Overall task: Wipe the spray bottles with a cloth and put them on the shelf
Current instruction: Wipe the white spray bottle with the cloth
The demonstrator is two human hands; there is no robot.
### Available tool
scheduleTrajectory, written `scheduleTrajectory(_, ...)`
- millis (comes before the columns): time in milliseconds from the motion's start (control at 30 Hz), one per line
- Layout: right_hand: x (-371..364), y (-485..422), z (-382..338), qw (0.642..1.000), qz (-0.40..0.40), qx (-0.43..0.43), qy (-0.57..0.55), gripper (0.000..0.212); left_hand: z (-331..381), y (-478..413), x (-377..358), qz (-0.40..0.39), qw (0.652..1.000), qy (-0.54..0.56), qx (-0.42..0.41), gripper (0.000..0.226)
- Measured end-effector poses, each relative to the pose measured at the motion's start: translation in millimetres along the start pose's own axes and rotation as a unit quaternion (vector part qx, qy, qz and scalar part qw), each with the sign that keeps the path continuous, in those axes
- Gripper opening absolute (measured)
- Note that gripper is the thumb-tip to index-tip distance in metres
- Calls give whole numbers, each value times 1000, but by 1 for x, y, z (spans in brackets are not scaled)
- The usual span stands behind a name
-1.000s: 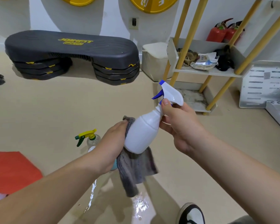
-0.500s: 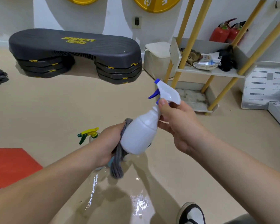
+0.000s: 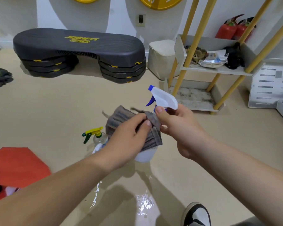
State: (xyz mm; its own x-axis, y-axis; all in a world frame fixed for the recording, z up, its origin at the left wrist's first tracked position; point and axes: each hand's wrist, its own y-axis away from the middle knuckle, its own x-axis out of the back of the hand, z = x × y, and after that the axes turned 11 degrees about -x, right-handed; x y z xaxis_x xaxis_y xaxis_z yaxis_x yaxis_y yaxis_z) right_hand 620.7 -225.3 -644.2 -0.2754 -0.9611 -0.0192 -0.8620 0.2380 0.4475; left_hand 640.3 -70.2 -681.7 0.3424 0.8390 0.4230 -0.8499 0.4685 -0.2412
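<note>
Two hands share one white plastic spray bottle with a blue trigger (image 3: 163,98), held in the air above the beige floor (image 3: 55,103). Its long axis tilts, base toward the person, head up and away toward the white shelf on yellow poles (image 3: 216,70). The right hand (image 3: 178,128), nearer that shelf, pinches the neck with its fingers (image 3: 159,111). The left hand (image 3: 129,141) clasps a grey ribbed cloth (image 3: 119,116) around the body, hiding most of it. A clear spray bottle with a yellow-green trigger (image 3: 96,134) stands on the floor, half hidden behind the left hand.

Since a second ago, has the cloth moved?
Yes, upward: the cloth hung below the yellow-trigger bottle; now, round the white bottle, it reaches higher.
</note>
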Motion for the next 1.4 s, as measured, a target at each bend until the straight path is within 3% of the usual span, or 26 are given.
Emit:
scheduleTrajectory(100,1,3,-9,999,-30,9,-15,14,0,-10,13,63,993,66,69,8)
scheduleTrajectory(167,2,5,-13,998,-53,6,-30,15,-7,-12,16,100,988,73,96,27)
scheduleTrajectory(300,0,8,-15,996,-79,3,-39,14,-2,-9,14,35,992,58,105,52)
scheduleTrajectory(433,-1,10,-13,997,-76,4,-11,10,7,-1,4,-16,999,13,47,26)
scheduleTrajectory(567,0,6,-11,999,-28,-18,-8,7,8,19,-13,-24,966,-225,-127,46)
scheduleTrajectory(667,-4,5,-9,1000,20,-14,10,5,-7,23,-18,-32,959,-231,-160,63)
scheduleTrajectory(767,-7,5,-10,999,33,-3,12,12,-19,11,-7,-32,993,-67,-96,49)
scheduleTrajectory(833,-6,5,-12,1000,26,-2,8,14,-14,-5,6,12,995,82,61,35)
scheduleTrajectory(900,-5,5,-13,1000,6,-5,-2,14,-14,-12,12,10,937,236,259,30)
scheduleTrajectory(933,-4,6,-13,1000,-4,-5,-7,14,-14,-12,14,-13,906,284,313,30)
scheduleTrajectory(1033,-2,5,-13,999,-24,-10,-23,14,-9,-13,10,14,873,338,351,37)
scheduleTrajectory(1067,-3,4,-11,999,-25,-16,-25,13,-5,-12,6,42,892,301,335,36)
scheduleTrajectory(1133,-5,5,-7,999,-28,-19,-14,9,12,-7,-4,48,972,111,201,28)
scheduleTrajectory(1200,-10,7,-2,1000,-25,-13,6,7,23,7,-13,55,995,-77,37,27)
scheduleTrajectory(1300,-12,8,-3,1000,-18,-11,12,7,8,15,-11,15,989,-128,-70,26)
scheduleTrajectory(1400,-10,6,-8,1000,-6,-1,7,4,-14,15,-5,11,998,-61,-25,23)
